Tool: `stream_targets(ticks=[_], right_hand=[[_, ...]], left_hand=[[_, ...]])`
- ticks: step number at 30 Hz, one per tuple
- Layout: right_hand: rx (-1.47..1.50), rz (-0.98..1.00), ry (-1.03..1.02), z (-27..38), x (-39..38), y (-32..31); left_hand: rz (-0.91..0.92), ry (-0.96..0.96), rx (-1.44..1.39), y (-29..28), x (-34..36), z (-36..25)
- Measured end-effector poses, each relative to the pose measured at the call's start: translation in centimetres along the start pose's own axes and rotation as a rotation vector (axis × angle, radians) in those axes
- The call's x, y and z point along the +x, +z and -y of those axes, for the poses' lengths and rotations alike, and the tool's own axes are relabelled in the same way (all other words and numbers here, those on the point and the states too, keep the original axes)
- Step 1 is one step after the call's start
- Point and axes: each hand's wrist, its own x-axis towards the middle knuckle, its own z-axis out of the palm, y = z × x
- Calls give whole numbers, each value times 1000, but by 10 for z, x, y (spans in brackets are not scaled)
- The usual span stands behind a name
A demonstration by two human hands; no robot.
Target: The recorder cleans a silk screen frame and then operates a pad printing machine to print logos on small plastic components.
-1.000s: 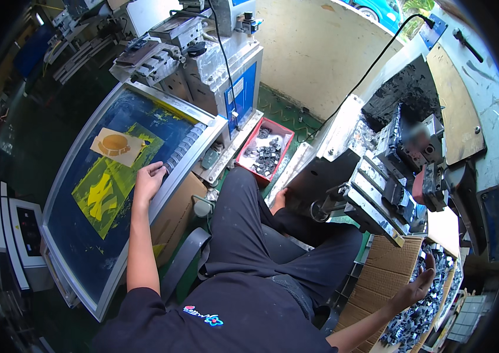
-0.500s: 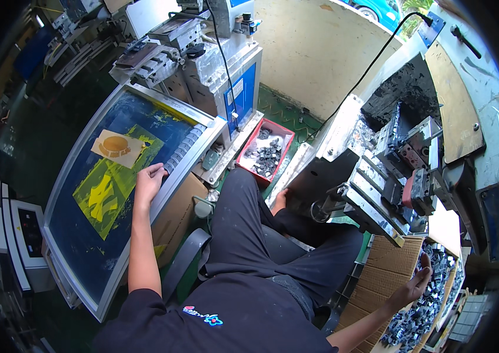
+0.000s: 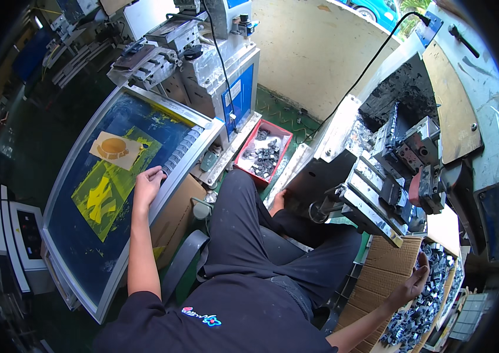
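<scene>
My left hand (image 3: 149, 179) has its fingertips pinched at the lower end of a row of small grey pieces (image 3: 182, 147) along the inner edge of a framed screen (image 3: 74, 247). The screen carries a yellow patch (image 3: 126, 200) and a beige sheet with an orange shape (image 3: 114, 150). My right hand (image 3: 414, 282) hovers at a cardboard box (image 3: 382, 276) full of small dark metallic pieces (image 3: 402, 323), its fingers bent; what they hold, if anything, I cannot make out. Above it stands a machine (image 3: 379, 200) with slotted plates and a pink pad (image 3: 419, 191).
A red box (image 3: 264, 150) of small parts lies beyond my crossed legs, beside another machine (image 3: 232, 100) with a blue panel. A black cable hangs before the pale wall (image 3: 293, 59). A white device (image 3: 29, 241) stands at far left, and a grey chair arm (image 3: 179, 265) by my left leg.
My right hand has come slightly left and down, its fingers more bent. My left hand stays at the row of pieces. The pink pad shifted left and back; the blurred machine head is now sharp.
</scene>
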Motion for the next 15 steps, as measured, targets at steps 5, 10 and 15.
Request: stream_targets(ticks=[5,10,15], right_hand=[[20,-42,0,-4,0,-4],[-67,-104,29,-3,1,-11],[-141,-136,11,1,-2,-16]], left_hand=[[17,-15,19,7,-5,-8],[-68,13,300,-19,9,3],[-246,293,291,23,-8,-147]])
